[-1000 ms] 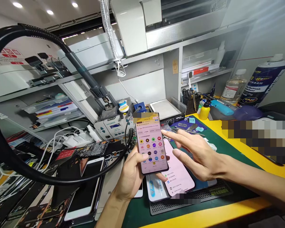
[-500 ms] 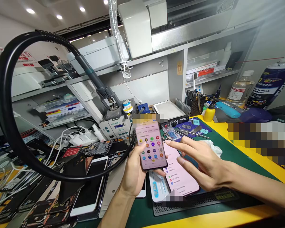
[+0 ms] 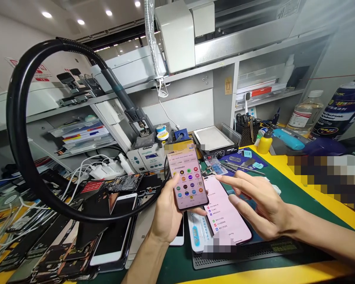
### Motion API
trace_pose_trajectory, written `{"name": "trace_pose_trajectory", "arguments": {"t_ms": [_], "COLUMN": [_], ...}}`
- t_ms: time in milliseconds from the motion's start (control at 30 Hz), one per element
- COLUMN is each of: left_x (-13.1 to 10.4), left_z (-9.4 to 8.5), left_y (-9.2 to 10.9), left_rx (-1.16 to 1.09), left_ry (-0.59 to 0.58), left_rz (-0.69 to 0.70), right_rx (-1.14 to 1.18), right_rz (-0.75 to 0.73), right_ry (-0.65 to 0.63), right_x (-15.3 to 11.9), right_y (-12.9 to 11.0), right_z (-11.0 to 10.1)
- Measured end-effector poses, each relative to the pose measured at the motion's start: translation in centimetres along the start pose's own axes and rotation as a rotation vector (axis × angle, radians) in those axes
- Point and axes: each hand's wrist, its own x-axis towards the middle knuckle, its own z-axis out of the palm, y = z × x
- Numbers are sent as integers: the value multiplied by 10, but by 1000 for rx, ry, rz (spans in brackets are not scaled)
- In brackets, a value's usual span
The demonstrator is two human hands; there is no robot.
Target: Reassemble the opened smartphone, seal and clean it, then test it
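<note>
My left hand (image 3: 167, 213) is wrapped round a dark-edged smartphone (image 3: 189, 185), its thumb on the left edge of the lit screen of coloured round icons. Below and to the right lies a larger phone (image 3: 225, 213) with a pinkish-white settings list, partly on a blue-and-white packet (image 3: 197, 232). My right hand (image 3: 260, 205) hovers over that phone's upper right, fingers apart and nothing held; the index fingertip is near the screen's top edge. Whether it touches cannot be told.
Phones and bare phone parts (image 3: 115, 228) crowd the left. A black flexible hose (image 3: 16, 138) loops over them. Behind stand a soldering station (image 3: 148, 157), a flat grey-topped device (image 3: 215, 138), a yellow bottle (image 3: 264, 142) and a large spray can (image 3: 340, 108). Green mat (image 3: 296, 185) underneath.
The whole view has shifted slightly, with most things now further right. The list on the lying phone has scrolled a little. My left hand still holds its phone.
</note>
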Motion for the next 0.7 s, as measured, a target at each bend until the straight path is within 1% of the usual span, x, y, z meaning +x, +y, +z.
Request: {"name": "trace_pose_trajectory", "arguments": {"t_ms": [133,233,367,567,700], "left_x": [0,0,1,3,2], "left_z": [-1,-3,-5,-3,-1], "left_y": [0,-2,-3,-4,-4], "left_rx": [-53,-54,-51,-58,-46], "left_ry": [-50,-72,-56,-60,-59], "left_rz": [-13,-24,-20,-62,-64], "right_rx": [-13,-15,12,-1,16], "right_rz": [-18,-17,-1,14,23], "right_ry": [15,2,-42,-49,-58], "right_x": [1,2,2,0,0], "right_y": [-1,-1,-1,-1,0], "right_z": [0,1,1,0,2]}}
